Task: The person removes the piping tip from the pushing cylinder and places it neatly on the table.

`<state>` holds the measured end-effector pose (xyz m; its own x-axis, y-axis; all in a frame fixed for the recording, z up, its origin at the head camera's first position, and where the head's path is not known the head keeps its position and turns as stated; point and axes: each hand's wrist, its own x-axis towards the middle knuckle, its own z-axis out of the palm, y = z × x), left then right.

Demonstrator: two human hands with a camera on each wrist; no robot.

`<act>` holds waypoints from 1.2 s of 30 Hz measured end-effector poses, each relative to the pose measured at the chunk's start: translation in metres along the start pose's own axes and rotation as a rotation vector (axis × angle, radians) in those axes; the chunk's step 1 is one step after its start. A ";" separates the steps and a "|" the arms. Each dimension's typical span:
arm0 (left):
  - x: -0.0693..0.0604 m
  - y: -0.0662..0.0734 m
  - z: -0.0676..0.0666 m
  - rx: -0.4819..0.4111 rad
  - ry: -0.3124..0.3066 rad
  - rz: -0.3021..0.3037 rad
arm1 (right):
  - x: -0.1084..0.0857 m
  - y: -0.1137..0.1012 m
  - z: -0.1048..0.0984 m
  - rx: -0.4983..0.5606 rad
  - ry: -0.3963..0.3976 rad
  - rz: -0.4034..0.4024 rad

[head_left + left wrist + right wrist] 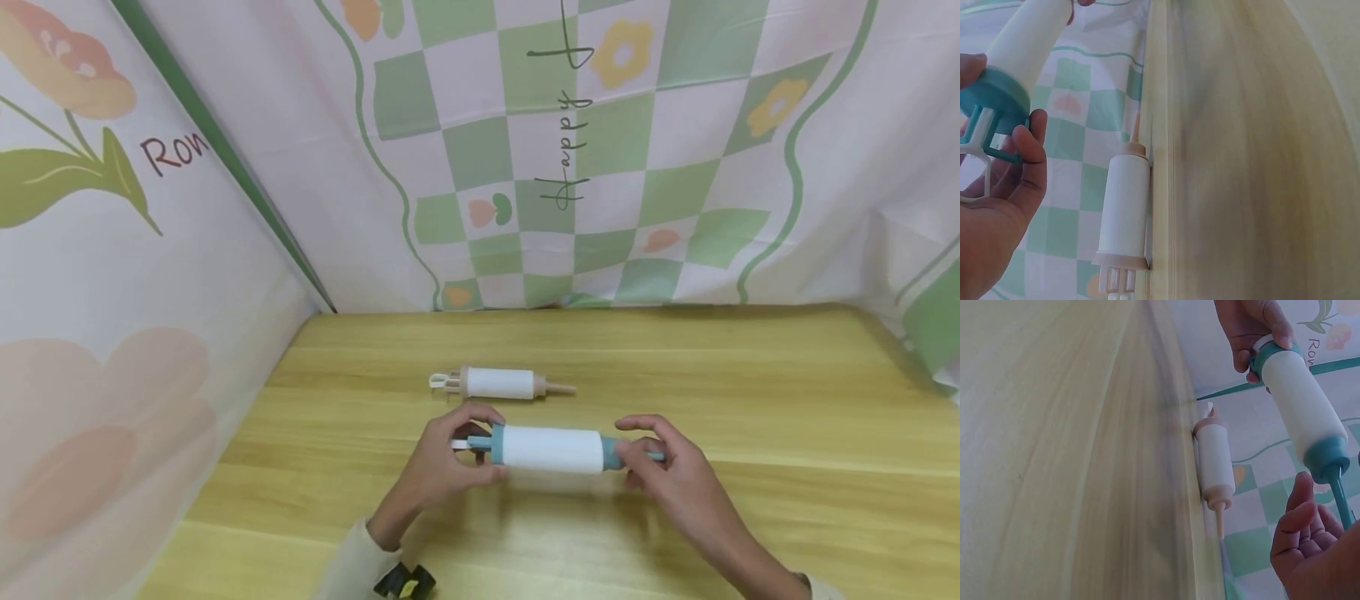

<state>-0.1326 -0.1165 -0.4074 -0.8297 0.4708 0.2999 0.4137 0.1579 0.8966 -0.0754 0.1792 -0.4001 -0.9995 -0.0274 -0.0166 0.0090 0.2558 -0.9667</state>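
A white syringe-like tube [552,450] with teal ends is held level above the wooden table. A ringed white pull handle in a teal frame sticks out on its left; a thin teal nozzle [1340,499] points right. My left hand [450,454] grips the teal collar [999,94] between thumb and fingers, with the pull handle inside the palm. At the other end my right hand [678,479] pinches the teal nozzle cap [1327,457], index finger raised off it. A similar white tube with pinkish-beige ends [500,383] lies on the table just behind.
Wooden table [750,400] spreads out beneath both hands. A checked green-and-white cloth [540,167] hangs along its back edge, and a flower-printed cloth [187,292] closes off the left side. A small black object [405,581] sits at the left sleeve.
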 end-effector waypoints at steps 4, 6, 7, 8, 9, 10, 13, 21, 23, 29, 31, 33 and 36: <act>-0.001 -0.001 0.000 -0.006 -0.014 0.006 | 0.001 -0.001 -0.002 -0.008 0.008 0.057; -0.002 -0.002 0.000 -0.010 -0.019 0.012 | 0.001 -0.001 -0.003 0.018 0.002 0.077; -0.002 -0.002 0.001 -0.011 -0.021 0.014 | 0.001 -0.001 -0.002 0.033 -0.004 0.084; -0.002 -0.002 0.001 -0.012 -0.021 0.017 | 0.001 -0.001 -0.002 0.045 -0.011 0.087; -0.002 -0.002 0.001 -0.013 -0.021 0.021 | 0.001 -0.002 -0.002 0.053 -0.016 0.086; -0.001 -0.002 0.001 -0.013 -0.022 0.023 | 0.001 -0.002 -0.003 0.055 -0.019 0.083; 0.000 -0.001 0.003 -0.013 -0.025 0.029 | 0.001 -0.003 -0.004 0.042 -0.021 0.073; -0.002 -0.002 0.002 -0.011 -0.011 0.027 | 0.001 0.002 -0.004 0.056 -0.072 -0.015; -0.003 -0.001 0.001 -0.005 -0.006 0.024 | 0.001 0.005 -0.004 0.046 -0.079 -0.066; -0.003 -0.002 0.001 0.000 0.000 0.027 | 0.002 0.005 -0.004 0.007 -0.101 -0.121; -0.003 -0.002 0.001 0.000 0.000 0.028 | 0.002 0.002 -0.004 -0.017 -0.101 -0.061; -0.003 -0.002 0.001 0.000 0.000 0.027 | 0.003 -0.001 -0.004 -0.036 -0.095 0.009; -0.003 -0.002 0.001 0.002 -0.001 0.025 | 0.004 -0.006 -0.005 -0.052 -0.081 0.076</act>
<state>-0.1302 -0.1173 -0.4107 -0.8191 0.4750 0.3217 0.4346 0.1477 0.8884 -0.0791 0.1820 -0.3932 -0.9901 -0.0838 -0.1122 0.0812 0.3098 -0.9473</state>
